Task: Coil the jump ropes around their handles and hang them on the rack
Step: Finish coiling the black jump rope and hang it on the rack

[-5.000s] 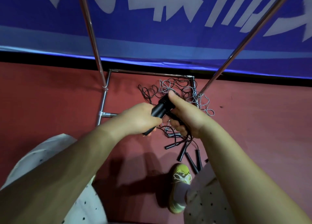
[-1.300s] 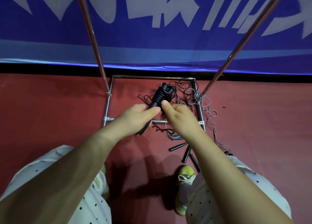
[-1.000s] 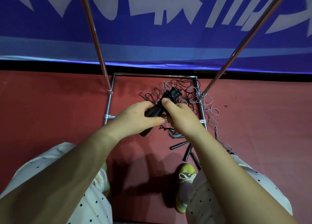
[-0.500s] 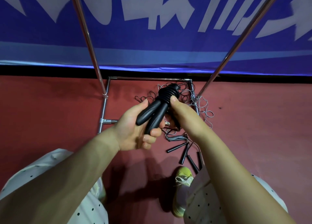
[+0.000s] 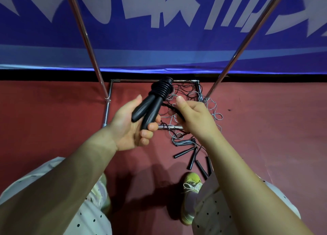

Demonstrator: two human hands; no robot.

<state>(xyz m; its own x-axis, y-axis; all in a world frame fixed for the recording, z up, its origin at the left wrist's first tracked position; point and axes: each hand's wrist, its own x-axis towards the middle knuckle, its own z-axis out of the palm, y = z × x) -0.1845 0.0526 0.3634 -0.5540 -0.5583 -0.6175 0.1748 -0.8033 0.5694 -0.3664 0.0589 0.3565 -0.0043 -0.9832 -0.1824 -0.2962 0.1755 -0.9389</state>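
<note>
Left hand (image 5: 131,126) grips the pair of smooth black plastic jump-rope handles (image 5: 150,109), cord coiled at their 12 o'clock end. Right hand (image 5: 194,116) pinches the black cord tail (image 5: 170,108) at 3 o'clock. Risk: slack tail lets wraps unwind, or it snags the loose rope pile on the red floor (image 5: 191,100) w/ the chrome rack base (image 5: 154,80).

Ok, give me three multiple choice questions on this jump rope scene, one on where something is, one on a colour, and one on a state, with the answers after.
1. Where do the loose handles lie?
A. On the red floor, by the shoe
B. Hung on a rack pole
C. On the banner

2. What colour are the held handles?
A. Yellow
B. Black
C. White

3. What is the right hand doing?
A. Resting flat on the floor
B. Hanging open, holding nothing
C. Gripping the black rope

Answers: 1 A, they lie on the floor just beyond the shoe. 2 B, both handles in the left hand are black. 3 C, its fingers curl round the rope coming off the coil.
</note>
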